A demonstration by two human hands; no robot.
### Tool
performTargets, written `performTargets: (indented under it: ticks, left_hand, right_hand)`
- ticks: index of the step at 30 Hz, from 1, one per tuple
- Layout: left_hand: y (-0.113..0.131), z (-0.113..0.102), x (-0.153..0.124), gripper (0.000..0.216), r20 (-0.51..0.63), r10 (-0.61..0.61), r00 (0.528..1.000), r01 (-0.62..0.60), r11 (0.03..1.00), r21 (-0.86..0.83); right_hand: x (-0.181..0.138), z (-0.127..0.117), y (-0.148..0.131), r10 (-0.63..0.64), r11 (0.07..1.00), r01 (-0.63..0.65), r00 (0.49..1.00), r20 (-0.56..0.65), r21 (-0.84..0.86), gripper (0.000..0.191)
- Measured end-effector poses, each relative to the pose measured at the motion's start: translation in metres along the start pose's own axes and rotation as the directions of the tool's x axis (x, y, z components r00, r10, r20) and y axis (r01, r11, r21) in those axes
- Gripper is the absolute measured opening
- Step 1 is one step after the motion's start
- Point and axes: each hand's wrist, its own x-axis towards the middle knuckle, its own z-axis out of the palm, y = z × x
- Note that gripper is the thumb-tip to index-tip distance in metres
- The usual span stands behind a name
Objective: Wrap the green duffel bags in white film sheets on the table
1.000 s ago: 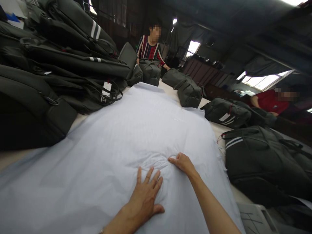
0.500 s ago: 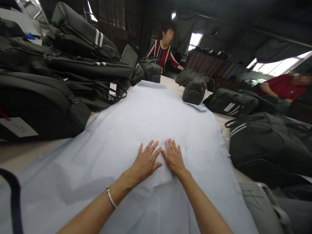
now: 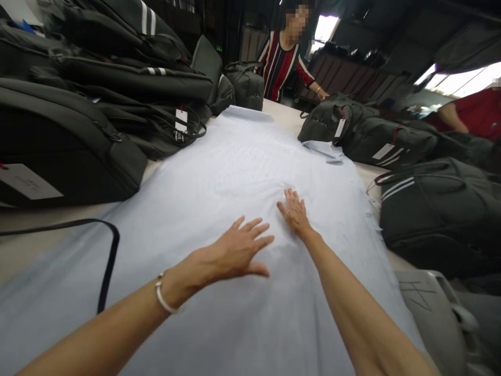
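A broad white sheet (image 3: 242, 156), thin and slightly wrinkled like paper or fabric, covers the middle of the table. My right hand (image 3: 295, 211) lies on it with spread fingers, and small creases run out from the fingertips. Nearer to me and to the left, my left hand (image 3: 238, 248) is over the sheet with fingers apart; whether it touches the surface I cannot tell. Neither hand holds anything. A bracelet (image 3: 160, 295) circles the left wrist. On the left, a black strap (image 3: 111, 250) lies across or hangs over the sheet.
Dark bags (image 3: 129, 78) are piled along the left, some with white tags. More dark bags (image 3: 442, 203) line the right edge. A grey plastic piece (image 3: 422, 297) stands at lower right. A person in a striped top (image 3: 279, 65) touches a bag; another wears a red sleeve (image 3: 469, 115).
My right hand has slid forward over the sheet, away from my left hand. The striped-top person's bag has shifted right. The black strap shows further into view as the camera has moved.
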Motion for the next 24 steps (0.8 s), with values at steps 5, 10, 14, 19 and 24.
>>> performTargets:
  ticks: [5, 10, 14, 19, 24]
  left_hand:
    - [0.069, 0.044, -0.111, 0.104, 0.173, 0.096, 0.98, -0.061, 0.979, -0.195]
    - [0.097, 0.087, -0.195, 0.116, 0.33, -0.096, 0.939, 0.139, 0.984, -0.11]
    - [0.092, 0.101, -0.224, 0.116, 0.203, -0.24, 0.949, 0.234, 0.971, 0.053]
    - [0.075, 0.104, -0.251, 0.113, 0.0, -0.219, 0.976, 0.216, 0.961, 0.17]
    - [0.072, 0.087, -0.268, 0.103, 0.119, -0.329, 0.937, 0.304, 0.934, 0.189]
  right_hand:
    - [-0.156, -0.045, 0.007, -0.19, 0.974, 0.207, 0.968, -0.163, 0.093, 0.06]
    - [-0.361, -0.039, -0.006, -0.458, 0.885, 0.446, 0.887, -0.068, -0.134, 0.074]
    - [-0.429, -0.003, -0.008, -0.617, 0.774, 0.57, 0.776, -0.129, -0.276, 0.081]
    - [-0.434, 0.008, 0.013, -0.637, 0.75, 0.558, 0.754, -0.161, -0.356, 0.07]
    - [-0.449, -0.018, 0.044, -0.733, 0.667, 0.657, 0.664, -0.15, -0.35, 0.073]
